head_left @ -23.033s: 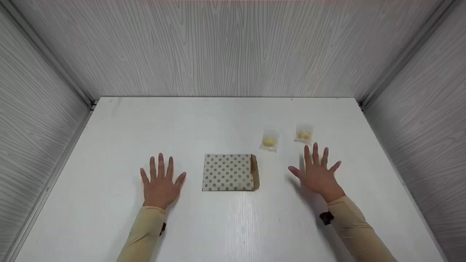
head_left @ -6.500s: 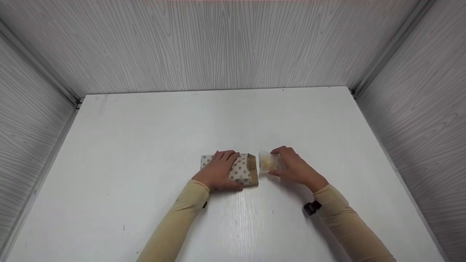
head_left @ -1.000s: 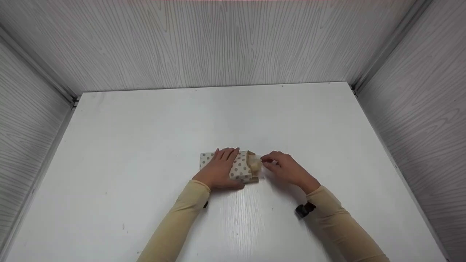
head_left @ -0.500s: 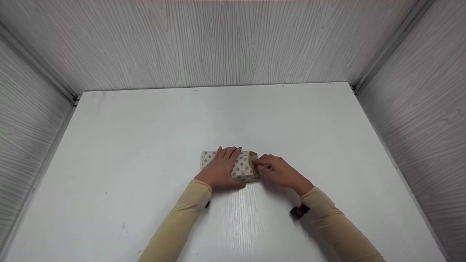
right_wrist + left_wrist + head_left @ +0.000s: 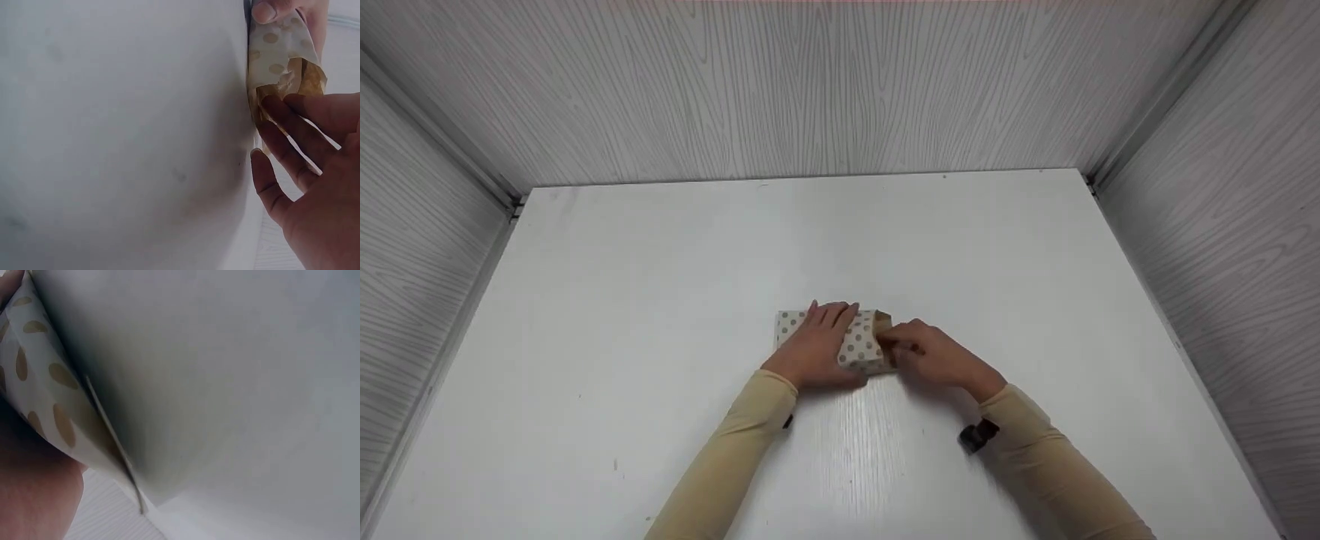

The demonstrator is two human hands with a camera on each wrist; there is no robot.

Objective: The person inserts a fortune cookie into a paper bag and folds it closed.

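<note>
A small white paper bag (image 5: 860,347) with tan dots lies on the white table, its brown-lined mouth facing right. My left hand (image 5: 812,351) grips it across the middle, fingers over the far side and thumb along the near edge. That thumb (image 5: 264,12) presses on the dotted paper in the right wrist view. At the mouth, my right hand (image 5: 934,356) has its fingertips tucked inside. In the right wrist view its fingers (image 5: 298,132) reach in fairly straight and spread. Little shows of what is inside the bag; the fingertips are partly hidden.
The white table (image 5: 660,255) meets a grey wood-grain wall (image 5: 810,90) at the back, with side walls at left and right. A dark strapped device (image 5: 979,435) sits at the right wrist.
A second ago my right hand had a clear packet partly in the bag mouth. It has since moved left, the packet has gone inside and the fingers are in the mouth. My left hand stays put.
</note>
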